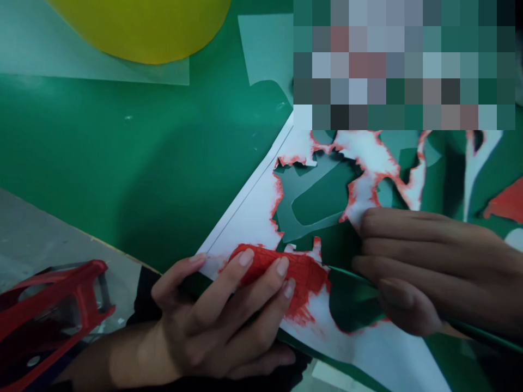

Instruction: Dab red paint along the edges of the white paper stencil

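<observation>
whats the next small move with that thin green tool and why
Probably ease the tip of the thin green tool slightly along the edge of the red patch, away from the left hand. The right hand grips the tool with its tip at that edge, the left fingers press on the patch, and the white sheet has ragged openings beside it.
</observation>
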### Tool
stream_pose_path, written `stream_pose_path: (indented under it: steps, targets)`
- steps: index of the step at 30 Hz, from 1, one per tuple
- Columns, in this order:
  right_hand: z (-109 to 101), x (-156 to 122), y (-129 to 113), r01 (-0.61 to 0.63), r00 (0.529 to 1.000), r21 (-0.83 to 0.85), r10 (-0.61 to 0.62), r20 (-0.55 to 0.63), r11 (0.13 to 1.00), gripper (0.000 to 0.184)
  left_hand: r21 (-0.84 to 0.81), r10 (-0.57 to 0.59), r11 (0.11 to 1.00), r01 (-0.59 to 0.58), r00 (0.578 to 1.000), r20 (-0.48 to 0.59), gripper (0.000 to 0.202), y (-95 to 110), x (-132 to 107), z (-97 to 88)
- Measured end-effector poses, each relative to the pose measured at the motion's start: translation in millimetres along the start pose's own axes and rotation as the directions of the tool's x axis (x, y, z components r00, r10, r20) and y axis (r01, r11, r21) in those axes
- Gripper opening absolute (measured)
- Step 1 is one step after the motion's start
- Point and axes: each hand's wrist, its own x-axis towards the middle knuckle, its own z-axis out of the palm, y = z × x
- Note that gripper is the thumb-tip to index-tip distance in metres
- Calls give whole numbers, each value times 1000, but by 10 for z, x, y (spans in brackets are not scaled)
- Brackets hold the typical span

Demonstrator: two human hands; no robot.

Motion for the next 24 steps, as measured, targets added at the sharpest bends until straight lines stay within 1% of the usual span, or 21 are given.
stream_pose_path:
  steps: [3, 7, 9, 13, 18, 21, 24]
  targets:
    - [7, 4, 9, 53, 999, -19, -53, -2, 998, 26, 3, -19, 1000, 19, 1000, 2, 43, 9, -4, 4]
    - [20, 22, 11, 53, 999, -20, -54, -9, 998, 28, 1, -36, 999, 36, 999, -10, 45, 16, -12, 11]
    - [17, 23, 7, 48, 999, -26, -48, 13, 998, 29, -4, -26, 1000, 26, 1000, -5, 47, 16, -16, 18]
    - [6, 8, 2, 41, 999, -6, -41, -36, 999, 31, -12, -23, 1000, 23, 999, -32, 48, 14, -28, 30]
    - [29, -16, -4, 40, 999, -12, -40, -28, 999, 30, -19, -10, 1000, 11, 1000, 9, 47, 16, -44, 25]
    - [71, -26, 18, 52, 998, -10, -52, -34, 999, 31, -14, -27, 1000, 27, 1000, -7, 45, 23, -42, 27]
    - [105, -100, 83, -4, 999, 32, 6, -48, 999, 29, 4, -35, 999, 35, 999, -20, 45, 30, -28, 29]
